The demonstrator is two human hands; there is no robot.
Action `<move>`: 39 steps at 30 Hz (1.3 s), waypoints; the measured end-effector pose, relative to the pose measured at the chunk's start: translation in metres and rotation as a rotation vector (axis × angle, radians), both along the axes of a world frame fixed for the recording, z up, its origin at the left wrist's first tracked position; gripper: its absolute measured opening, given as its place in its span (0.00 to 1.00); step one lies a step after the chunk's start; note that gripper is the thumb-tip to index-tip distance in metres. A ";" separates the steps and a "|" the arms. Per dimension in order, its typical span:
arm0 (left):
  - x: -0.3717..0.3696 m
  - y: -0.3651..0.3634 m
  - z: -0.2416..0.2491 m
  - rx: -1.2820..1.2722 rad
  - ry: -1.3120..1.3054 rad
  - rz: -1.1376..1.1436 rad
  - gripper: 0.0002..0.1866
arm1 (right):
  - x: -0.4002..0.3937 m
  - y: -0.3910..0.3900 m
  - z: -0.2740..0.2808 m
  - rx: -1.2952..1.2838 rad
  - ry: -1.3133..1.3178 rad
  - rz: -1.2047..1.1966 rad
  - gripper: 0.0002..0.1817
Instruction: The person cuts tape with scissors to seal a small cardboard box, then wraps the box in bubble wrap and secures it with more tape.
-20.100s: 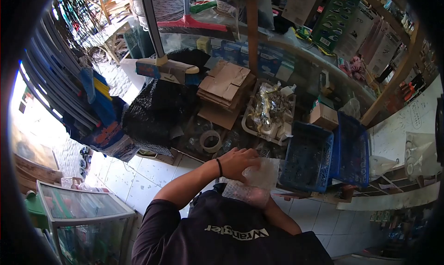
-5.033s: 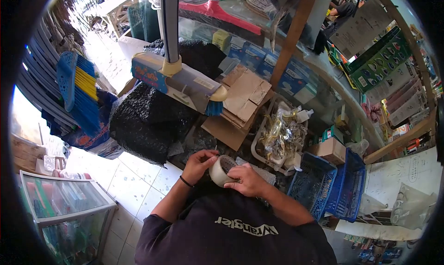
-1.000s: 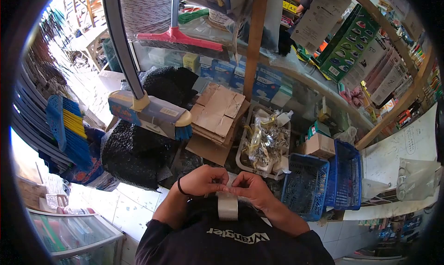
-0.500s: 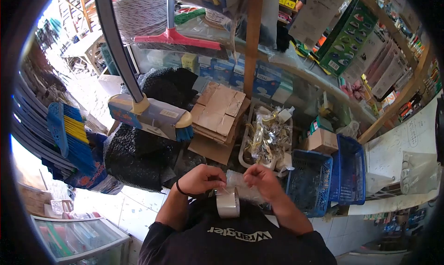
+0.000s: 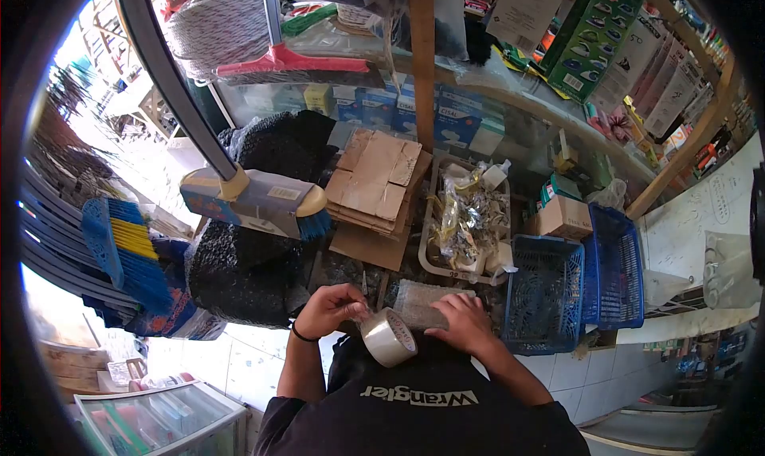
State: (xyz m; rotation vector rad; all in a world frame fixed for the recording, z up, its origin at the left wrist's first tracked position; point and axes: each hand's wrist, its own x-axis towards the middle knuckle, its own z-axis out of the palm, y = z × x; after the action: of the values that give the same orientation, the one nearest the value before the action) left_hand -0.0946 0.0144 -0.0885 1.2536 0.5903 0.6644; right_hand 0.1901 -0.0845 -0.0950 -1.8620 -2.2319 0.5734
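Left hand (image 5: pixel 333 309) is pinching the tape end, right hand (image 5: pixel 464 324) lies flat on the bubble-wrapped parcel (image 5: pixel 422 303) near the counter's front edge. Blue basket (image 5: pixel 544 293) sits just right; tape roll (image 5: pixel 389 337) hangs between the hands.

This is a small general-goods shop, crowded with stock on every side. At twelve o'clock a glass display case (image 5: pixel 478 97) holds rows of blue boxes (image 5: pixel 458 125), and a red-headed broom (image 5: pixel 295 62) lies above it. At nine o'clock brushes with blue and yellow bristles (image 5: pixel 127 249) hang in a row. At one o'clock carded goods in green packaging (image 5: pixel 594 34) hang from a wooden frame. On the bench, flattened cardboard (image 5: pixel 374 181), a tray of small bagged items (image 5: pixel 466 217) and blue plastic baskets (image 5: pixel 578 285) sit close together.
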 end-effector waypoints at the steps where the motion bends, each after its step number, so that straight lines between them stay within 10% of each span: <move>1: 0.000 0.001 0.001 0.001 0.013 0.001 0.07 | -0.003 0.001 -0.006 -0.015 -0.052 0.012 0.28; 16: 0.008 0.015 0.020 0.232 0.171 -0.178 0.04 | -0.003 0.008 -0.043 -0.084 0.093 -0.041 0.07; 39: 0.010 -0.012 0.038 0.428 0.214 -0.212 0.06 | -0.007 -0.001 -0.074 0.302 0.073 -0.130 0.09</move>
State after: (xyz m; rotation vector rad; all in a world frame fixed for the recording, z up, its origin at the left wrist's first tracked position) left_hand -0.0844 0.0020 -0.0508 1.7772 0.4934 0.4939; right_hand 0.1828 -0.0859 -0.1693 -1.7829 -2.0033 0.2601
